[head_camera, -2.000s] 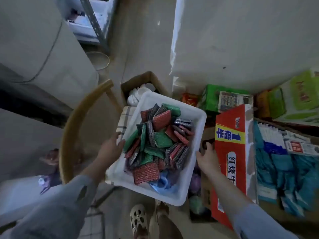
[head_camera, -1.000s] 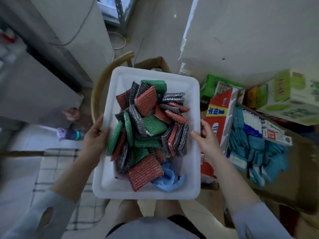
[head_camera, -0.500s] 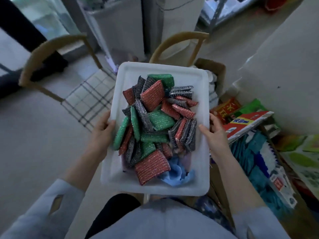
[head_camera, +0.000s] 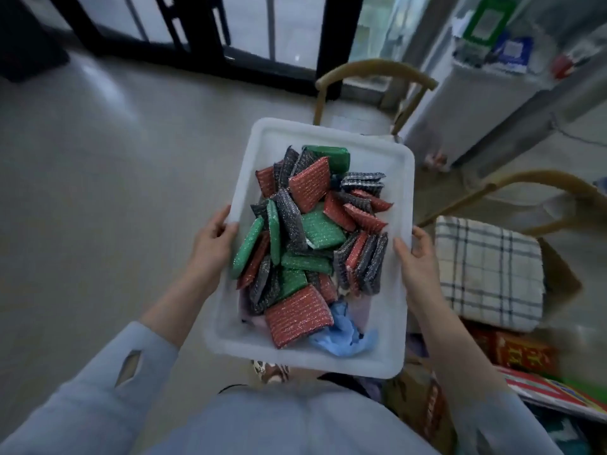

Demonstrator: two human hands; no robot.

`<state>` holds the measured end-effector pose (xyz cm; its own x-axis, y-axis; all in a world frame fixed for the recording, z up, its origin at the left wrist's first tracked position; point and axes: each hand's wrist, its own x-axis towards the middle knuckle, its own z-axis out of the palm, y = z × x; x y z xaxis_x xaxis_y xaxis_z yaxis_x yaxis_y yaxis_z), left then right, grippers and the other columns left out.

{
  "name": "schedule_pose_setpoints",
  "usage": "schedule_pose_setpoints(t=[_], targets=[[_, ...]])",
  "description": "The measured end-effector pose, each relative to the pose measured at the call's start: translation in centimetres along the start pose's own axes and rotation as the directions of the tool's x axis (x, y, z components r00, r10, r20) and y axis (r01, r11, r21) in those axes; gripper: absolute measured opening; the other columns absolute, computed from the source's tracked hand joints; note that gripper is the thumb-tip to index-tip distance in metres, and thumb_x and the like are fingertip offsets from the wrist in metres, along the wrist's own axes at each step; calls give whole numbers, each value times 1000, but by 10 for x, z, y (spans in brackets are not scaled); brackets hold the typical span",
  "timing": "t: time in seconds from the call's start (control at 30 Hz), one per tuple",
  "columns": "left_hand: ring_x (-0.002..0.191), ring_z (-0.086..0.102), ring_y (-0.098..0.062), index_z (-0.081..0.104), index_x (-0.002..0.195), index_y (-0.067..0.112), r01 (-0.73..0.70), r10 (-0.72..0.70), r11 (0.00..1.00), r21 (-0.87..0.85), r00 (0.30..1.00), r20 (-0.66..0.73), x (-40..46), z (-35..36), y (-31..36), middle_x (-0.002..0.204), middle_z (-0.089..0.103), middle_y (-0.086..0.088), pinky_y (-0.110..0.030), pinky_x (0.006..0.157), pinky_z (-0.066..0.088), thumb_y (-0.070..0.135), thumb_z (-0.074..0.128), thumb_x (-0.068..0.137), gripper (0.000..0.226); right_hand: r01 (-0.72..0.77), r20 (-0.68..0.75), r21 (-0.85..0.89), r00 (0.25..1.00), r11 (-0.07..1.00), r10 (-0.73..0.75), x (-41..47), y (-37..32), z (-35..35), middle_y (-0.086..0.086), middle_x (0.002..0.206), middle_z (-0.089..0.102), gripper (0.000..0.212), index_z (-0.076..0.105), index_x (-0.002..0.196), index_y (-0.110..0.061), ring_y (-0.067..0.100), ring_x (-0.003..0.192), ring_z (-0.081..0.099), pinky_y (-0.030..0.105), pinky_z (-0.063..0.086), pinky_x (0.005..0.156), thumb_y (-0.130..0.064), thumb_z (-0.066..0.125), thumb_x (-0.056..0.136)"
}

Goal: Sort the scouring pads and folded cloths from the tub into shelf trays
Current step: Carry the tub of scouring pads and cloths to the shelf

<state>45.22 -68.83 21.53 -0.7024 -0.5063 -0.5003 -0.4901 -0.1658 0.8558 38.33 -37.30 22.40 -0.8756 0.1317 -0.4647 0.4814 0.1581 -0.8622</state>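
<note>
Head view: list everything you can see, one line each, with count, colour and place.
tub: one, white, held in the middle
scouring pads: a heap, uncounted; red, green, dark grey; in the tub
cloth: one, blue, crumpled, tub's near corner
chairs: two, tan, beyond and right of the tub
cushion: one, white plaid, on the right chair
boxes: several, mostly red, lower right floor
left hand: grips the tub's left rim
right hand: grips the tub's right rim

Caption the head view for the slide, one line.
Both hands, left and right, carry a white plastic tub heaped with red, green and grey glittery scouring pads.
</note>
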Motion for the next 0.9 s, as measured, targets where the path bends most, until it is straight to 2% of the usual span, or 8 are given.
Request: schedule_pose_setpoints(t=[0.07,0.13,0.2,0.3,0.43,0.57,0.8,0.9], targets=[[81,52,-7,45,142,29,3,-6,999,-40,997,-71,2,-34,0,102,56,3,-18,71,45,17,50,101,43,49,62,-60,997,997,-45,3,-12,36,-1,101,65,29,49,125,-21,12,83,64,18,53,61,-19,58,98],[81,51,-6,45,143,27,1,-13,997,-82,989,-144,4,-63,-2,108,55,0,-17,72,45,18,51,101,43,103,139,-147,987,984,-83,6,-26,69,-4,98,62,31,48,127,-20,5,80,60,15,49,59,-21,58,98],[91,52,-8,45,144,25,-5,-20,993,-116,976,-215,6,-89,-1,118,54,-2,-20,81,45,18,50,101,44,140,222,-216,971,966,-91,12,-41,103,-1,105,62,36,46,131,-21,6,84,62,21,51,66,-25,59,97],[97,53,-9,41,145,25,7,-59,984,-178,957,-285,19,-119,5,126,54,-1,-19,81,45,17,48,101,45,195,336,-318,938,928,-82,30,-65,153,4,102,65,35,47,125,-30,20,88,67,47,58,81,-35,61,94],[121,53,-22,41,146,23,-14,-87,971,-240,911,-404,49,-146,14,142,50,-7,-27,94,44,15,48,101,46,288,467,-398,881,871,-78,66,-100,224,8,106,66,35,46,120,-34,24,90,69,52,58,83,-43,63,90],[129,48,-31,42,146,22,-38,-133,949,-313,852,-507,78,-167,25,144,47,-13,-28,95,44,14,49,101,46,392,589,-410,803,824,-89,95,-141,295,5,93,66,31,43,121,-26,24,81,69,47,59,75,-32,59,95],[129,49,-21,40,147,18,-71,-236,903,-423,740,-629,121,-225,42,145,48,-7,-36,111,39,13,51,100,49,507,739,-401,671,763,-57,126,-188,433,0,87,65,30,48,120,-16,15,70,65,28,49,59,-28,60,95],[114,55,-12,40,147,16,-102,-267,884,-457,691,-671,147,-261,52,140,51,-2,-27,104,43,11,49,101,47,553,791,-373,609,745,-56,129,-200,502,-4,82,63,24,50,115,-18,8,63,61,20,43,53,-26,60,96]])
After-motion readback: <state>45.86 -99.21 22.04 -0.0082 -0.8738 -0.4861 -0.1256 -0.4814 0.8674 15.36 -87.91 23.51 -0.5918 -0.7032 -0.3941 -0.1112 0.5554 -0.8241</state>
